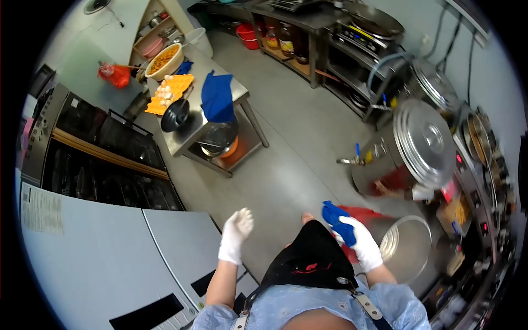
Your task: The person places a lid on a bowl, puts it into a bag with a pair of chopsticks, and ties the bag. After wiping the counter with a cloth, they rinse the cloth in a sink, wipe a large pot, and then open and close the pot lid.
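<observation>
My right hand (361, 242), in a white glove, is closed around a bunched blue cloth (334, 216) beside the black apron (308, 258). My left hand (237, 231), also gloved in white, hangs in the air near the white cabinet with its fingers loosely bent and apart. Nothing shows in it. Just beyond the blue cloth lies something red (363, 212), partly covered by my right hand, next to a large metal pot (421, 231).
A steel table (192, 129) ahead carries an egg tray (179, 85), a black bowl (175, 115) and another blue cloth (218, 96). A tall lidded pot (385, 148) with a tap stands right. Left are a white cabinet (93, 242) and an oven (110, 148).
</observation>
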Available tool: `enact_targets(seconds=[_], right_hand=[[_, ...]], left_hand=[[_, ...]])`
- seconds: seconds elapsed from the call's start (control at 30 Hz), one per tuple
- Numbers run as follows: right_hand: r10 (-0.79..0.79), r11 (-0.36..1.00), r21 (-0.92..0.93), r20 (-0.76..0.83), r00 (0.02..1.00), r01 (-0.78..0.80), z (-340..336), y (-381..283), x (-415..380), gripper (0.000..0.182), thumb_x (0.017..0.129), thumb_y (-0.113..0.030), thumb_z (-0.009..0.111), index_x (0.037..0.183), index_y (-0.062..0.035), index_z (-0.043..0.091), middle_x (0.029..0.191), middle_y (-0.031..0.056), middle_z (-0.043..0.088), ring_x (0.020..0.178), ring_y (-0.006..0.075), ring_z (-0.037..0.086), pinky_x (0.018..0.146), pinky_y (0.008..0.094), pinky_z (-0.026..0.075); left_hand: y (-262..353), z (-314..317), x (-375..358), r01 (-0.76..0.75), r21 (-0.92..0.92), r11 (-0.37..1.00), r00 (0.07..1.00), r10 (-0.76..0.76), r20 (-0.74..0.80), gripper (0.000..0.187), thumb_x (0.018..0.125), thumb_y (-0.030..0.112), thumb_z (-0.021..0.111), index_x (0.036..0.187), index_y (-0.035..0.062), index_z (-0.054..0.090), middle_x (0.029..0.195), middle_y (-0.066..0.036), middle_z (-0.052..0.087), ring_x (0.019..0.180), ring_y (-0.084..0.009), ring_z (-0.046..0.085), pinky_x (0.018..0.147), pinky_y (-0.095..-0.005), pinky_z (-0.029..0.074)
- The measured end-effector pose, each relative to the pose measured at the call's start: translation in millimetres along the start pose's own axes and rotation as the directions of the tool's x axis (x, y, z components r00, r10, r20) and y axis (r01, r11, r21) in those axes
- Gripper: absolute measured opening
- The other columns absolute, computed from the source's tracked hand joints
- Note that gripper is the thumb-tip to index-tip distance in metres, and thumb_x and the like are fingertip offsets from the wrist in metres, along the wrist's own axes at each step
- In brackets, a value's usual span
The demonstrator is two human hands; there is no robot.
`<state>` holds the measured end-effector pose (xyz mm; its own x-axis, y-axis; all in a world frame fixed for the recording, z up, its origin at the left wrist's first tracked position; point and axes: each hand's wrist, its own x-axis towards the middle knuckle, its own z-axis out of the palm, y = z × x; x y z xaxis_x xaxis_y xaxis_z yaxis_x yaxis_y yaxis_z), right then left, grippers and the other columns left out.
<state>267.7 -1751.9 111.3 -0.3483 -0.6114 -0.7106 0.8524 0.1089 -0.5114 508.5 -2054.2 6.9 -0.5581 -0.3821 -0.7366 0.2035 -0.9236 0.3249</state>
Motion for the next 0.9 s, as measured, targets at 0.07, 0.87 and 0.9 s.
enact_targets(seconds=[0.07,0.87,0.9], right_hand=[[0.015,0.991,0.134,0.054,0.998,-0.022,-18.8,-16.9,48.8,0.040,0.086,-0.029,0.057,0.116,-0.0040,0.055,0.097,0.0075,0.062,0.075,0.0166,0.059,0.059,0.0258,0.046],[-0.161,0.971,-0.156,0.133,0.978,0.181,250.7,-601.4,532.7,0.038,0.082,-0.023,0.063,0.114,-0.0041,0.056,0.093,0.0077,0.063,0.073,0.0162,0.059,0.058,0.0264,0.046],[-0.172,0.974,-0.137,0.059,0.983,0.179,258.9,-622.5,546.3,0.039,0.082,-0.023,0.063,0.115,-0.0042,0.056,0.092,0.0085,0.063,0.074,0.0174,0.059,0.058,0.0269,0.046]], left_hand=[[10.6,56.2,60.7,0.156,-0.048,0.987,0.985,-0.151,0.084,0.034,0.095,0.025,0.047,0.119,0.0014,0.052,0.112,-0.009,0.059,0.097,-0.0217,0.057,0.083,-0.0341,0.048],[346.2,485.7,533.0,0.117,-0.342,0.932,0.993,-0.107,0.047,0.028,0.097,0.023,0.040,0.104,0.0031,0.058,0.091,-0.010,0.065,0.082,-0.0235,0.062,0.073,-0.0374,0.051],[357.9,510.6,552.7,0.172,-0.317,0.933,0.981,-0.133,0.142,0.028,0.097,0.023,0.041,0.106,0.0030,0.057,0.095,-0.010,0.064,0.083,-0.0237,0.062,0.074,-0.0369,0.051]])
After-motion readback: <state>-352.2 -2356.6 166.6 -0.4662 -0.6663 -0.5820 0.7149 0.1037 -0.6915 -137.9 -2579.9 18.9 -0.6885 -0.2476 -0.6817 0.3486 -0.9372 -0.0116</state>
